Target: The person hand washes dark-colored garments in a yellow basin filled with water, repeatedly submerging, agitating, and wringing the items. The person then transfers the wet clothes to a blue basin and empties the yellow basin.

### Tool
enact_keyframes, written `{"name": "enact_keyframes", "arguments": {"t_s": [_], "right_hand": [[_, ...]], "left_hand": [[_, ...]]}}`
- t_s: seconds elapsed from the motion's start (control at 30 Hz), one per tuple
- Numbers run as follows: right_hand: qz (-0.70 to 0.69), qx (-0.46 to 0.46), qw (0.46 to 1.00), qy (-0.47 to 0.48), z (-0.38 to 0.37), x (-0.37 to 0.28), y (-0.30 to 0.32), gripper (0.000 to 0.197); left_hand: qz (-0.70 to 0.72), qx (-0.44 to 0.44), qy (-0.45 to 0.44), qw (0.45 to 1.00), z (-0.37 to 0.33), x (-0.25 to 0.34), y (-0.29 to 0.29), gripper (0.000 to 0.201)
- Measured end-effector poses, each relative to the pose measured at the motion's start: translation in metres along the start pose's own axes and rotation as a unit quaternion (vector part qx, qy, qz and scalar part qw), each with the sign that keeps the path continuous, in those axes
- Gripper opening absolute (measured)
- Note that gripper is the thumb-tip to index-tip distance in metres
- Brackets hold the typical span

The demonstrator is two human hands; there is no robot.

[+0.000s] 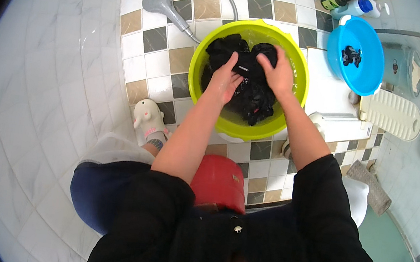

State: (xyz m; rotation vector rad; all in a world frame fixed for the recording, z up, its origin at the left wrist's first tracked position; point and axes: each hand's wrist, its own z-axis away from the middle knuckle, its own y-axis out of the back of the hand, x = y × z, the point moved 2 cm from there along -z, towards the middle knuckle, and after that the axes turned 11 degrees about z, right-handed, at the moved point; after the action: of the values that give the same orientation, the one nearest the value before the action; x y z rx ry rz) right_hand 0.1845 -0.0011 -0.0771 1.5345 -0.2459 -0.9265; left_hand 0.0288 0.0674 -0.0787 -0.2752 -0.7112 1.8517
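Note:
A lime-green basin of water sits on the tiled floor with a wet black garment bunched inside it. My left hand is at the garment's left side, palm turned inward, thumb up and fingers apart. At the upper right of the cloth, my right hand grips a bunched fold between thumb and fingers. A small pale label shows on the fabric between both hands. Part of the garment lies under the water.
A grey shower head with its hose lies left of the basin. To the right are a blue basin holding small dark cloth, a cream washboard and pump bottles. A red stool stands close below; a rolled grey mat is farther right.

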Motion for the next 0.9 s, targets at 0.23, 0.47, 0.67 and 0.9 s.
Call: {"name": "enact_keyframes", "arguments": {"t_s": [0.23,0.47,0.67,0.9], "right_hand": [[0.171,-0.161,0.969,-0.071,-0.030,0.006,-0.054,0.063],[-0.281,-0.240,0.925,0.088,0.027,-0.050,0.024,0.030],[-0.111,-0.101,0.972,0.179,0.111,-0.117,0.072,0.024],[-0.242,-0.146,0.954,-0.101,0.046,-0.037,0.007,0.029]], "left_hand": [[-0.007,0.012,-0.008,1.000,-0.016,-0.018,0.022,0.092],[-0.004,-0.094,0.034,0.995,-0.006,0.007,0.005,0.070],[0.032,-0.186,0.203,0.961,-0.008,0.009,0.029,0.041],[-0.085,0.092,-0.047,0.991,0.029,-0.014,-0.006,0.022]]}}
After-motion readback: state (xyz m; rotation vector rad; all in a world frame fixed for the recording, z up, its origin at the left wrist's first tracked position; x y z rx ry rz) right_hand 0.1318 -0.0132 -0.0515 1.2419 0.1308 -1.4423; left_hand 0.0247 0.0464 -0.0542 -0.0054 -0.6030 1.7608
